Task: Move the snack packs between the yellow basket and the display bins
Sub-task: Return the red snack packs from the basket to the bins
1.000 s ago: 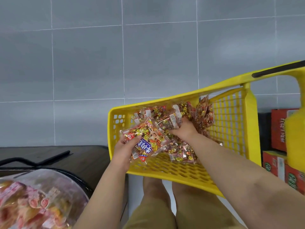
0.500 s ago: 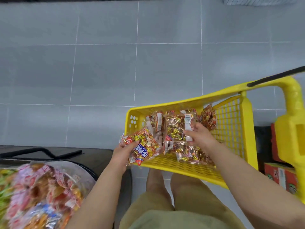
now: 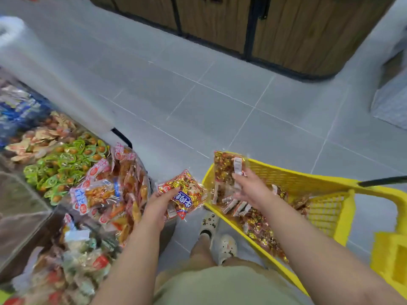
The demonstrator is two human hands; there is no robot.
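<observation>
My left hand [image 3: 159, 202] grips a red and gold snack pack with a blue label [image 3: 184, 192], held over the floor between the bins and the basket. My right hand [image 3: 250, 187] holds a clear pack of gold-wrapped snacks [image 3: 224, 170] upright above the near corner of the yellow basket [image 3: 308, 179]. Several more such packs [image 3: 259, 225] lie inside the basket. The display bins [image 3: 72, 172] at my left hold heaps of other snacks in clear bags.
Grey tiled floor lies ahead. A wooden cabinet [image 3: 286, 29] with black frames stands at the back. My feet in light clogs [image 3: 217, 232] stand between bins and basket. The basket's black handle [image 3: 383, 181] sticks out to the right.
The view has swung up and left, bringing the display bins into sight. My left hand carried its pack out of the basket. My right hand lifted a pack from the pile.
</observation>
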